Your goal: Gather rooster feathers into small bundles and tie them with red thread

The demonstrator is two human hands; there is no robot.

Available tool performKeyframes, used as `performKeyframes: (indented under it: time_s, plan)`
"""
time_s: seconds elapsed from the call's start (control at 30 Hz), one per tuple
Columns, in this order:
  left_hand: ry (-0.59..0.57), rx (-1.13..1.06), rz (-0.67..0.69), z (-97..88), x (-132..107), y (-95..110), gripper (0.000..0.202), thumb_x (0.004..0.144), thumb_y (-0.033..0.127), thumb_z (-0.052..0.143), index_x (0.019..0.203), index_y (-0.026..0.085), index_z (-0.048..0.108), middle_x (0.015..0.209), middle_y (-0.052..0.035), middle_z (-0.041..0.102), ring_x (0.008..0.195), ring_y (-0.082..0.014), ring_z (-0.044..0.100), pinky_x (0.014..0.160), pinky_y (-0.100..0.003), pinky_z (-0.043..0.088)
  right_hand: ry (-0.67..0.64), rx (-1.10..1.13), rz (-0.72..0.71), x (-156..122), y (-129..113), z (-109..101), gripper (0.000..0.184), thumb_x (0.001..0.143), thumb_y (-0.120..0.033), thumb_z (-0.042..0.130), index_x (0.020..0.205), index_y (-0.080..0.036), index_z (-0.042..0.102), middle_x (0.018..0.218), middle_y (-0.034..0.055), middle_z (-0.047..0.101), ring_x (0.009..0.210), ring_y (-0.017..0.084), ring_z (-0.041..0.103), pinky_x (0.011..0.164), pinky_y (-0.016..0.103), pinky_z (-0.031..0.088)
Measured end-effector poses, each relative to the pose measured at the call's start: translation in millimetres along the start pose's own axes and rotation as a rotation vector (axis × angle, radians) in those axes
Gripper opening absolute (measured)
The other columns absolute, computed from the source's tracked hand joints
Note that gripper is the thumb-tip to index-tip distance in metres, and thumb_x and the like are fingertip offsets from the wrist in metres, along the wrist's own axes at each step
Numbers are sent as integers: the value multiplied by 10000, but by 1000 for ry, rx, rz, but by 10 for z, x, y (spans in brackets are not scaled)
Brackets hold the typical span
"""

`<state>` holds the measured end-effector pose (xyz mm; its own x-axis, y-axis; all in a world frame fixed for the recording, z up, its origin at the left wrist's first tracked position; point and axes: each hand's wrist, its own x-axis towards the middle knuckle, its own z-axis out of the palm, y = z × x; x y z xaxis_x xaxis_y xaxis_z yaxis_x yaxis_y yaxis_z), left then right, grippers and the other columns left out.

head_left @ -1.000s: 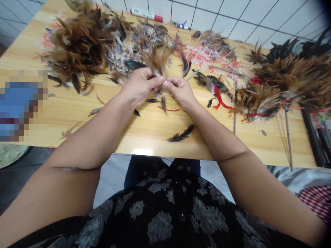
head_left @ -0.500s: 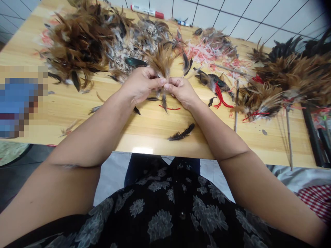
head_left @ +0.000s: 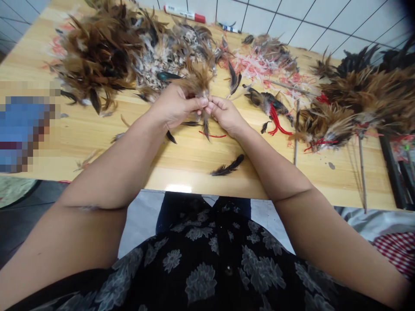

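Note:
My left hand and my right hand meet above the wooden table, fingertips pinched together on a small bunch of brown feathers. The bunch fans upward from the pinch, and dark quill ends hang below it. A short red string lies on the table just under my hands. A large heap of brown and speckled feathers lies right behind my left hand.
A loose black feather lies near the front edge. Tied feather bundles with red cord and thin sticks sit at the right. Pink scraps and a red-capped marker lie at the back. A blurred patch covers the left.
The feather bunch between my fingers has tilted and dropped slightly, and my right hand has shifted a little closer to the left. The arms stay where they were.

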<state>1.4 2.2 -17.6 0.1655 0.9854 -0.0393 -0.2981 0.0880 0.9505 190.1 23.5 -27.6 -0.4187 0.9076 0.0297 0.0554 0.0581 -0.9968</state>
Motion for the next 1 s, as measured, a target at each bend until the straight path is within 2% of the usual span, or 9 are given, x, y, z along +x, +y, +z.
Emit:
performKeyframes:
  time_s: [0.1, 0.23, 0.33, 0.4, 0.57, 0.7, 0.83, 0.93, 1.0]
  plan:
    - [6, 11, 19, 6, 31, -18, 401, 926, 274, 1220, 932, 286, 819, 856, -23, 818, 972, -275, 691, 844, -377, 529, -29, -8, -9, -28, -44, -1, 691, 1047, -764, 1026, 836, -244, 622, 932, 24, 817, 1026, 175, 774, 902, 264, 667]
    - [93, -112, -59, 51, 20, 131, 418, 1022, 199, 1169, 940, 307, 774, 772, -16, 736, 1233, -346, 770, 945, -413, 521, 35, 18, -8, -59, -122, -16, 689, 966, -728, 1109, 843, -240, 638, 925, 22, 818, 1017, 171, 785, 895, 249, 667]
    - [125, -175, -53, 60, 19, 234, 430, 1159, 89, 1010, 876, 295, 762, 786, -3, 725, 1079, -273, 708, 968, -421, 498, 76, 36, -18, -57, -134, -37, 659, 936, -729, 1128, 902, -244, 683, 939, 14, 815, 1031, 176, 781, 910, 258, 682]
    - [139, -167, -54, 70, 21, 253, 452, 1185, 58, 961, 842, 277, 765, 811, -7, 737, 993, -243, 653, 961, -410, 497, 76, 48, -28, -47, -117, -44, 664, 929, -745, 1127, 917, -247, 688, 944, 10, 809, 1050, 181, 781, 928, 269, 693]
    - [145, -146, -122, 144, 5, 207, 402, 1165, 154, 1057, 877, 256, 794, 780, -9, 698, 917, -239, 661, 898, -373, 506, 71, 65, -15, -33, -76, -28, 771, 884, -820, 1131, 878, -243, 620, 927, 9, 792, 1107, 196, 813, 946, 278, 699]
    - [86, -123, -96, 157, -3, 152, 390, 1211, 160, 952, 858, 259, 819, 774, -19, 717, 801, -218, 564, 807, -364, 515, 81, 81, -18, -34, -70, -17, 801, 874, -813, 1142, 837, -247, 577, 918, 8, 790, 1098, 187, 812, 966, 270, 700]
    - [29, -99, -45, 101, 23, 69, 325, 1053, 256, 1089, 876, 297, 820, 788, -19, 752, 890, -242, 627, 828, -373, 541, 82, 83, -17, -19, -58, -4, 744, 905, -718, 1157, 839, -250, 584, 940, 14, 823, 1090, 188, 817, 1023, 298, 708]
    - [22, -104, -14, 50, 56, 20, 417, 912, 367, 1210, 898, 359, 794, 755, -16, 732, 1099, -322, 751, 872, -414, 564, 86, 52, -12, -6, -51, 3, 697, 932, -654, 1156, 845, -248, 596, 931, 8, 814, 1081, 188, 811, 1045, 308, 699]
    - [26, -95, 1, 15, 74, 13, 472, 874, 418, 1251, 896, 368, 782, 768, -20, 744, 1156, -342, 765, 876, -430, 562, 102, 27, -13, -6, -59, 2, 673, 954, -606, 1150, 850, -252, 587, 917, 0, 783, 1079, 184, 802, 1026, 287, 685]
